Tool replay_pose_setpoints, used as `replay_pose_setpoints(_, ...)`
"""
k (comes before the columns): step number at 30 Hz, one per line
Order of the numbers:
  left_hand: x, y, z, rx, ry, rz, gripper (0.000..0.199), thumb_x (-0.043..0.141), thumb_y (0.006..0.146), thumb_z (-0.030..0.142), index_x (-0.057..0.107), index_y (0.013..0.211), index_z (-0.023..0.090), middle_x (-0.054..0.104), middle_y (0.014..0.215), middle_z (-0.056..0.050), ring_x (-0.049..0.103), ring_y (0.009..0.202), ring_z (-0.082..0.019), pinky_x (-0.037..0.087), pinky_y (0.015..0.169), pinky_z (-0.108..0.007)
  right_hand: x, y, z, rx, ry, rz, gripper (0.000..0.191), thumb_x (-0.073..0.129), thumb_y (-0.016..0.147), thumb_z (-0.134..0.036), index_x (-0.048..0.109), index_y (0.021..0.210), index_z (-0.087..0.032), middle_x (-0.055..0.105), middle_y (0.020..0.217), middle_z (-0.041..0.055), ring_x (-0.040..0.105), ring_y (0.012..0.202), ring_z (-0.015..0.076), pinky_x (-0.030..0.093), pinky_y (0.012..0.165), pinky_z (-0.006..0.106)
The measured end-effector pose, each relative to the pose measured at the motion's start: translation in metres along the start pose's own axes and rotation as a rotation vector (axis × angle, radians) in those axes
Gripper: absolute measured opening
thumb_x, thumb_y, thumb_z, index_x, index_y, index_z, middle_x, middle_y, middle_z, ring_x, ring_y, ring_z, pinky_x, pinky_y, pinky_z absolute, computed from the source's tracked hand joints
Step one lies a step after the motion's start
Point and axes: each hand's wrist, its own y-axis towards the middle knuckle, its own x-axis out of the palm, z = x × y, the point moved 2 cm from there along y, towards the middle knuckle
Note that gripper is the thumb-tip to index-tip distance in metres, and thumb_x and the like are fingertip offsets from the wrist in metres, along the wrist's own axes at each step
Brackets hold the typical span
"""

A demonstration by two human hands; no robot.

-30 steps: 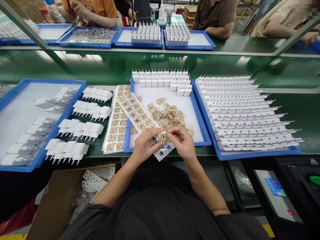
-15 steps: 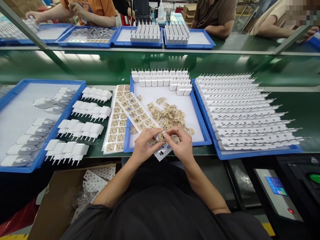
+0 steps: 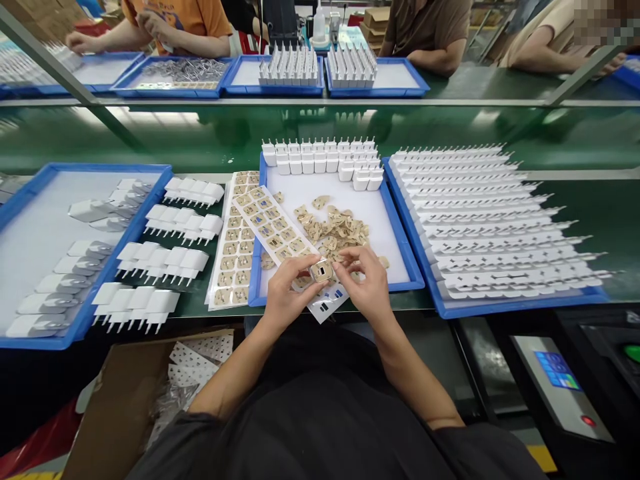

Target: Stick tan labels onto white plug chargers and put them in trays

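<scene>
Held in my left hand (image 3: 287, 287), between thumb and fingertips, is a small white plug charger (image 3: 321, 271). Its end face is turned up and shows a tan label with a dark port slot. My right hand (image 3: 367, 283) is beside the charger, thumb and forefinger curled together near its right edge; anything tiny between them cannot be made out. Below and behind both hands lies a label sheet (image 3: 273, 227) with tan pieces, slanting over the blue tray (image 3: 403, 247). A loose heap of tan labels (image 3: 340, 228) sits in that tray, just beyond my fingers.
White chargers (image 3: 320, 159) stand along the tray's back. A right tray (image 3: 505, 308) holds dense charger rows. More chargers (image 3: 155, 260) lie left, beside another blue tray (image 3: 165, 175). An open carton (image 3: 107, 393) is below the table edge. People sit across the bench.
The charger has been tilted so its tan face now shows. My right fingers have shifted slightly right, away from it. My left hand keeps its hold.
</scene>
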Motion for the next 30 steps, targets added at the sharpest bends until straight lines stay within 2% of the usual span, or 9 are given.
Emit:
replay_pose_setpoints(3, 0.001, 0.0, 0.001, -0.002, -0.026, -0.004, 0.038, 0.072, 0.082, 0.026, 0.061, 0.119, 0.024, 0.066, 0.117, -0.008, 0.062, 0.11, -0.021, 0.059, 0.078, -0.03, 0.005, -0.001, 0.003, 0.107, 0.301, -0.155, 0.02, 0.064, 0.086, -0.029, 0.062, 0.105, -0.025, 0.061, 0.105, 0.0052, 0.062, 0.098, 0.019, 0.056, 0.078, 0.03)
replay_pose_setpoints(8, 0.002, 0.0, 0.001, 0.12, 0.021, 0.012, 0.036, 0.072, 0.082, 0.022, 0.06, 0.115, 0.023, 0.066, 0.117, -0.01, 0.061, 0.113, -0.023, 0.055, 0.09, -0.039, 0.02, -0.003, 0.0, 0.159, 0.511, -0.089, 0.013, 0.064, 0.085, -0.027, 0.064, 0.097, -0.026, 0.061, 0.113, 0.005, 0.058, 0.113, 0.0201, 0.053, 0.091, 0.033)
replay_pose_setpoints(12, 0.001, 0.0, 0.002, 0.216, 0.07, 0.042, 0.038, 0.073, 0.081, 0.018, 0.058, 0.116, 0.023, 0.066, 0.116, -0.01, 0.062, 0.111, -0.023, 0.051, 0.093, -0.043, 0.026, -0.002, -0.004, 0.171, 0.558, -0.046, 0.007, 0.065, 0.081, -0.026, 0.063, 0.088, -0.024, 0.063, 0.109, 0.0054, 0.06, 0.109, 0.0202, 0.053, 0.089, 0.034)
replay_pose_setpoints(23, 0.0, 0.001, 0.003, 0.234, 0.085, 0.057, 0.036, 0.072, 0.081, 0.018, 0.059, 0.114, 0.024, 0.067, 0.116, -0.009, 0.062, 0.111, -0.023, 0.051, 0.094, -0.043, 0.029, -0.002, 0.0, 0.176, 0.606, -0.027, 0.005, 0.064, 0.081, -0.022, 0.065, 0.085, -0.023, 0.065, 0.11, 0.0063, 0.061, 0.112, 0.0217, 0.051, 0.096, 0.039)
replay_pose_setpoints(27, 0.0, -0.001, 0.001, 0.176, 0.034, 0.049, 0.037, 0.073, 0.08, 0.019, 0.059, 0.115, 0.024, 0.067, 0.116, -0.009, 0.062, 0.112, -0.023, 0.051, 0.095, -0.043, 0.024, -0.002, 0.003, 0.167, 0.629, -0.08, 0.011, 0.062, 0.082, -0.019, 0.068, 0.09, -0.024, 0.066, 0.114, 0.006, 0.06, 0.116, 0.0219, 0.049, 0.1, 0.041)
replay_pose_setpoints(30, 0.0, -0.002, -0.002, 0.07, -0.05, 0.023, 0.036, 0.073, 0.081, 0.021, 0.06, 0.115, 0.023, 0.066, 0.117, -0.01, 0.061, 0.114, -0.023, 0.056, 0.086, -0.038, 0.017, 0.0, 0.004, 0.149, 0.597, -0.196, 0.017, 0.064, 0.083, -0.022, 0.068, 0.099, -0.025, 0.064, 0.121, 0.0062, 0.059, 0.119, 0.0223, 0.051, 0.097, 0.039)
